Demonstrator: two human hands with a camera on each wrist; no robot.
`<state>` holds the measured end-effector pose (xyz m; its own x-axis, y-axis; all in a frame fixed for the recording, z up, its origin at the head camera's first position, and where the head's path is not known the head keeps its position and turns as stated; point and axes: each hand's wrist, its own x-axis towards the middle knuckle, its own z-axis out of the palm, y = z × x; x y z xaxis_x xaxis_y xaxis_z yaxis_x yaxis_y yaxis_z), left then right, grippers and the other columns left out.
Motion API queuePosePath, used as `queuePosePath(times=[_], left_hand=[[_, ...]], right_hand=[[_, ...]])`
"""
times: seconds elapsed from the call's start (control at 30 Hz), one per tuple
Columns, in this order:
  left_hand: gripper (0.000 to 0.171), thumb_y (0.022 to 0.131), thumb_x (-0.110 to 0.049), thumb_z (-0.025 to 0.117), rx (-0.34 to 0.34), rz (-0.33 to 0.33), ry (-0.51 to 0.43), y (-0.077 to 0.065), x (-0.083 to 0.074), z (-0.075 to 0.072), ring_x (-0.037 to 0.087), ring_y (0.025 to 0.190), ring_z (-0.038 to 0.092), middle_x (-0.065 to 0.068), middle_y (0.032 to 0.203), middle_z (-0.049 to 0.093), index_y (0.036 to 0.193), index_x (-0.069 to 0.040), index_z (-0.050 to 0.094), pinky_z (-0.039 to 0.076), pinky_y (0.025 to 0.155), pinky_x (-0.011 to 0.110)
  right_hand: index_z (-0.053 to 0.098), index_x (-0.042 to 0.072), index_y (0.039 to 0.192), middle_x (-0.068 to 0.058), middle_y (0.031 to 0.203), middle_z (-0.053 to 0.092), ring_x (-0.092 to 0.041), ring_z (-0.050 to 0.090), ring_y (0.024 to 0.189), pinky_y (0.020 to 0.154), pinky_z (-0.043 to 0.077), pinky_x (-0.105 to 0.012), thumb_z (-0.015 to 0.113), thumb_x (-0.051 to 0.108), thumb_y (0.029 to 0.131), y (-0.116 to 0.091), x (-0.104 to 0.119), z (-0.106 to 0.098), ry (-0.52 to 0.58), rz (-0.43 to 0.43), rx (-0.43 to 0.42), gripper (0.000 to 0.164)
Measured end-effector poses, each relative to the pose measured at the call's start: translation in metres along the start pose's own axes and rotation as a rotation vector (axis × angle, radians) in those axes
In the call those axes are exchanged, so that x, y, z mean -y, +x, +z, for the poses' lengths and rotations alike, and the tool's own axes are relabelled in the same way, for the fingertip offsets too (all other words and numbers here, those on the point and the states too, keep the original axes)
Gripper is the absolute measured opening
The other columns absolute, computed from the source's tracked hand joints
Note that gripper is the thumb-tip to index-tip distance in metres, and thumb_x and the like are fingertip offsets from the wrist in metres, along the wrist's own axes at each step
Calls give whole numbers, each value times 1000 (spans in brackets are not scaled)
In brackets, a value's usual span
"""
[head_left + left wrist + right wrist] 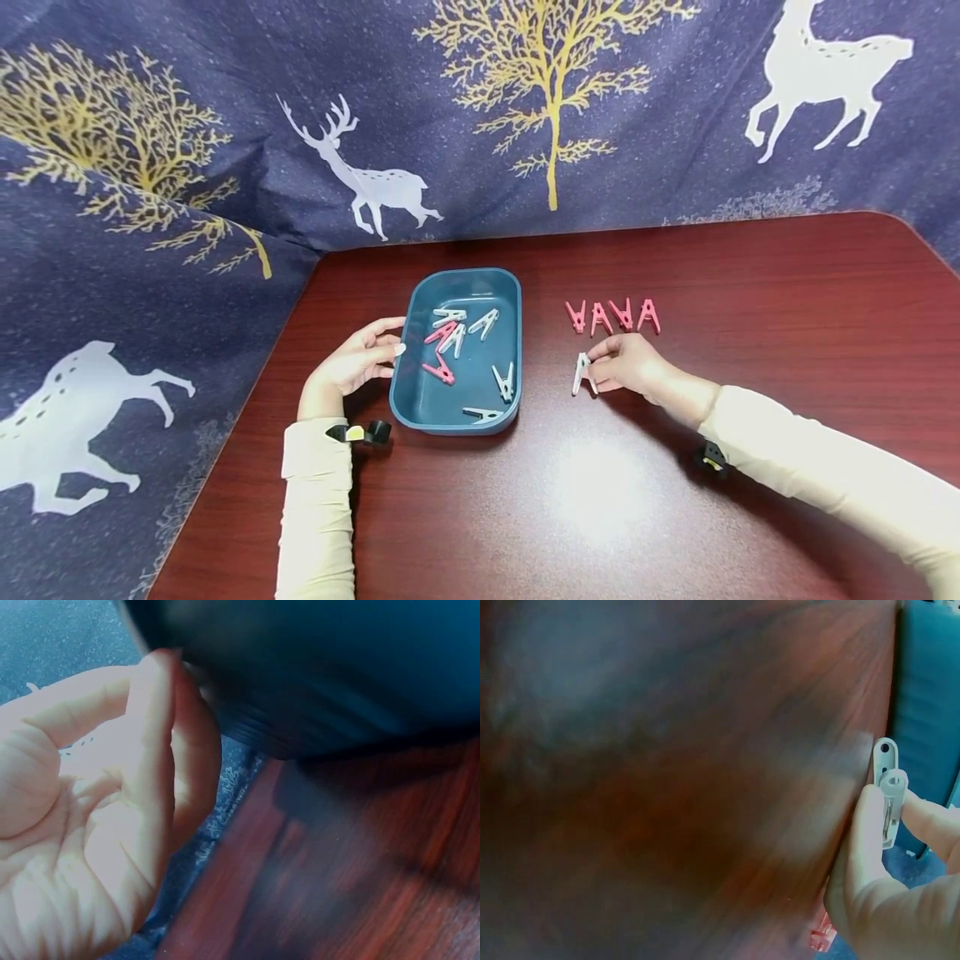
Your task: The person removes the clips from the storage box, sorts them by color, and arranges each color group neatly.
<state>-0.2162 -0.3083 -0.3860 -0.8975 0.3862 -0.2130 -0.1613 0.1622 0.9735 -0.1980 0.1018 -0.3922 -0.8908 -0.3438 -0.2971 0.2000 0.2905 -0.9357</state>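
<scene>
In the head view a blue plastic bin holds several white and pink clothespins. My left hand is at the bin's left side, its thumb tip and fingers touching the outer wall near the rim. The left wrist view shows the fingertips of this hand against the bin wall. Right of the bin, my right hand pinches a white clothespin between thumb and fingers, its legs pointing toward me. That clothespin is seen narrow side on in the right wrist view.
Behind my right hand, several pink clothespins lie in a row on the dark red wooden table. A blue cloth with deer and trees hangs past the table's back and left edges.
</scene>
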Motion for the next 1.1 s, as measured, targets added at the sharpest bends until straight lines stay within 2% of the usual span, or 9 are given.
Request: queuePosePath(times=[0.23,0.53,0.83,1.1], left_hand=[[51,97,2,45,21,6,-9,2,1,-1,13,88,67,2,105,64,145,-1,28,56,76,32],[50,97,1,46,0,-2,-3,1,1,-1,11,85,66,1,102,65,144,-2,30,56,74,30],[51,97,1,46,22,26,-5,0,2,-2,12,88,67,2,104,65,145,0,28,56,76,31],[52,97,0,46,22,10,4,1,2,-1,11,88,66,0,104,64,145,0,27,56,75,29]], right_hand=[[49,-23,110,-13,87,66,-9,65,70,71,57,-30,61,-5,83,-1,0,2,-15,20,8,34],[49,-22,106,-14,86,64,-9,66,71,71,57,-28,59,-5,82,-2,2,5,-47,2,1,31],[49,-22,106,-13,85,64,-9,66,71,70,57,-27,59,-6,82,-4,3,5,-39,4,6,31],[51,-21,105,-11,82,64,-11,66,68,69,57,-28,64,-1,82,-7,5,3,-109,-15,-14,33]])
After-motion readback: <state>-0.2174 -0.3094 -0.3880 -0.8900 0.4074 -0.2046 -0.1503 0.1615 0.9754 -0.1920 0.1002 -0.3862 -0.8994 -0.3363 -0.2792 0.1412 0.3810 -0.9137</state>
